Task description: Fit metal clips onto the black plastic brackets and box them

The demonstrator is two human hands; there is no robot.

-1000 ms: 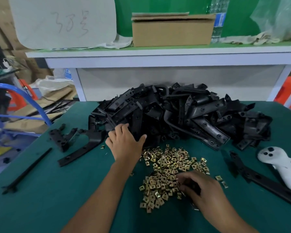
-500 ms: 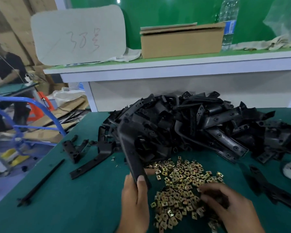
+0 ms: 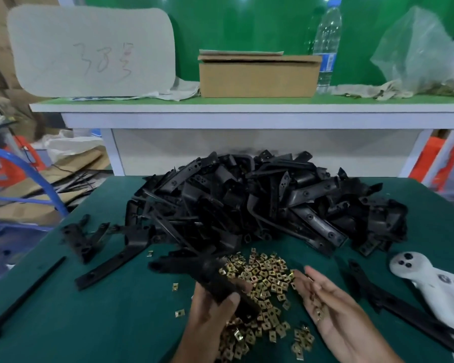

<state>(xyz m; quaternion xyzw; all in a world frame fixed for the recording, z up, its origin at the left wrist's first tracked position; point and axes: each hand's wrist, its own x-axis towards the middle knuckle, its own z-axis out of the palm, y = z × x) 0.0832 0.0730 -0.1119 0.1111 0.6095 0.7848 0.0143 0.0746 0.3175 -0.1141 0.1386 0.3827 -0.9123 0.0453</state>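
Note:
A big heap of black plastic brackets [image 3: 260,203] fills the middle of the green table. In front of it lies a spread of small brass-coloured metal clips [image 3: 262,289]. My left hand [image 3: 210,313] grips one black bracket [image 3: 207,276], blurred, held low over the clips. My right hand [image 3: 333,318] lies palm up to the right of the clip pile, fingers straight, with a few clips [image 3: 315,303] resting on the palm. A brown cardboard box [image 3: 257,76] stands on the raised shelf behind.
Loose brackets [image 3: 108,260] lie at the left, a thin black rod [image 3: 24,294] near the left edge. A long bracket [image 3: 399,302] and a white controller [image 3: 427,281] lie at the right. A water bottle [image 3: 326,43] and plastic bag [image 3: 422,51] stand on the shelf.
My left hand has pulled a bracket out of the heap and brought it down over the clips. My right hand has lifted from the clip pile and turned palm up with clips.

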